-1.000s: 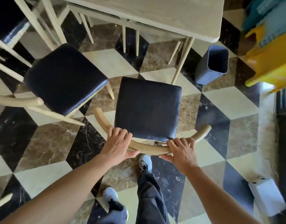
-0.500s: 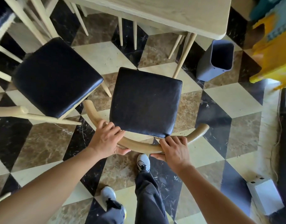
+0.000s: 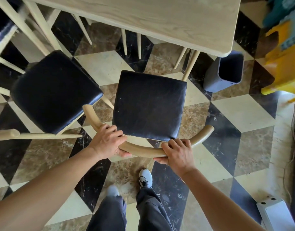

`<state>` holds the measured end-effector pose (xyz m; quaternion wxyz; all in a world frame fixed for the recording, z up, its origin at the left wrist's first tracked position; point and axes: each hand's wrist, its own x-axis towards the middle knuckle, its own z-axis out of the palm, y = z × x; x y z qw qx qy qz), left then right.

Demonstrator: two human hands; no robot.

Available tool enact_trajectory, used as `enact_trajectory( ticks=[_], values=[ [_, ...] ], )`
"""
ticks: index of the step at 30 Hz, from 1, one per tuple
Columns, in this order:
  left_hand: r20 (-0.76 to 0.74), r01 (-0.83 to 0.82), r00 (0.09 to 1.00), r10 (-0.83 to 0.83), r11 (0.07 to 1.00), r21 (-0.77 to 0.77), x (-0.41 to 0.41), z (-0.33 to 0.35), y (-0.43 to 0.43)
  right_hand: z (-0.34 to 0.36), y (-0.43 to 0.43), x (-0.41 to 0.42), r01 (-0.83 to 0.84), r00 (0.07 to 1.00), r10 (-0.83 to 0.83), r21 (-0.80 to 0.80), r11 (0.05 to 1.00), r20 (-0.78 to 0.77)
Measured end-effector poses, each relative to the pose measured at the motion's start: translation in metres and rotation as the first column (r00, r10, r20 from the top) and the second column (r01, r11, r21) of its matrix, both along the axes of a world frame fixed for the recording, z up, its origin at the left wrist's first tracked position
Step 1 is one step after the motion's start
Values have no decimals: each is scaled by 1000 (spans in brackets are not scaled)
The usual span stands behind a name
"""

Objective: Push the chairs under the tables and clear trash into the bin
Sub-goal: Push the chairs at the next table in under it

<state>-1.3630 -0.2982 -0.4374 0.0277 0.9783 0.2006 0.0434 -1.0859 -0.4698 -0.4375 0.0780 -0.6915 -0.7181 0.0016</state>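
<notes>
Both hands gripped the curved wooden backrest (image 3: 143, 150) of the chair (image 3: 149, 105) with the black padded seat. The left hand (image 3: 108, 141) was wrapped around the rail on its left part, fingers (image 3: 112, 130) curled over the top and the thumb tucked beneath. The right hand (image 3: 177, 153) clasped the rail right of its middle, its fingers folded over the top toward the seat and the thumb under the wood. Both grips were closed firmly on the rail.

The chair stood on the checkered marble floor (image 3: 243, 110), facing the counter (image 3: 160, 19). Its seat lay wholly outside the counter's near edge, with the front edge of the seat close to one counter leg (image 3: 191, 65). A second chair (image 3: 55, 90) with the same black seat stood just left of the held chair, turned at an angle, its seat corner near the left end of the held backrest. A grey bin (image 3: 224, 72) sat on the floor right of the held chair, beside the counter's corner, its opening empty as far as could be seen. The person's two feet, in pale shoes (image 3: 145, 178), stood behind the chair.
</notes>
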Motion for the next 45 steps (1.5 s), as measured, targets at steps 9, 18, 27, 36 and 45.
enact_trajectory(
  ticks=[9, 18, 27, 36, 45],
  values=[
    [93, 66, 994, -66, 998, 1, 5, -5, 54, 5, 42, -1, 21, 1000, -22, -36, 999, -12],
    [76, 131, 988, -133, 991, 25, 4, -1, 127, 8, 97, -15, 83, 997, -82, -117, 990, 13],
    [91, 128, 988, -125, 991, -26, 1, -4, 139, 6, 107, -21, 85, 996, -86, -80, 993, -7],
    [43, 133, 991, -130, 990, -49, -5, 2, 162, 2, 128, -27, 16, 999, -17, -29, 999, -45],
    [11, 31, 999, -30, 996, -85, 4, 7, 179, 4, 167, -4, -21, 1000, 21, -97, 995, -3]
  ],
)
